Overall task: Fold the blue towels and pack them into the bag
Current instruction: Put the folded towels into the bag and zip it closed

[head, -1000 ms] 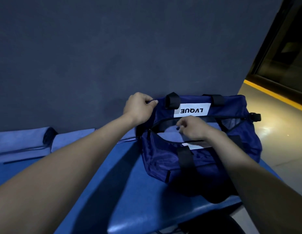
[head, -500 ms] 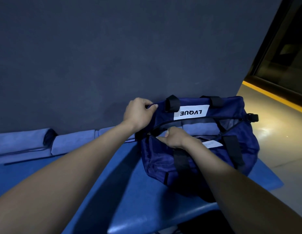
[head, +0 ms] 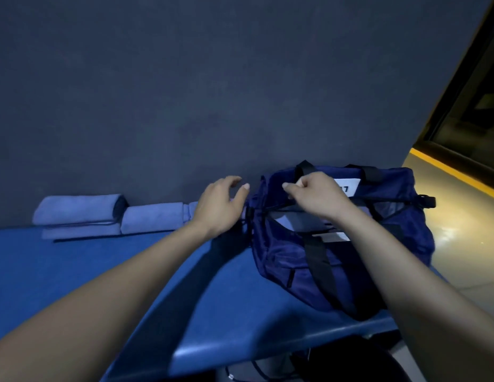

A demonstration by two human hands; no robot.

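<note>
The right hand [head: 316,198] pinched the far rim of the bag [head: 336,244], hiding part of its label, while the left hand [head: 219,206] hovered spread just beside it, folded towels [head: 108,215] lying farther left of those fingers.

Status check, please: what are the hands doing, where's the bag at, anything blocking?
Left hand open beside bag. Right hand pinching at its top opening. Towel inside; folded towels wait by the wall. Nothing blocking.

left hand [head: 216,206] relaxed, right hand [head: 314,195] pinching
</note>
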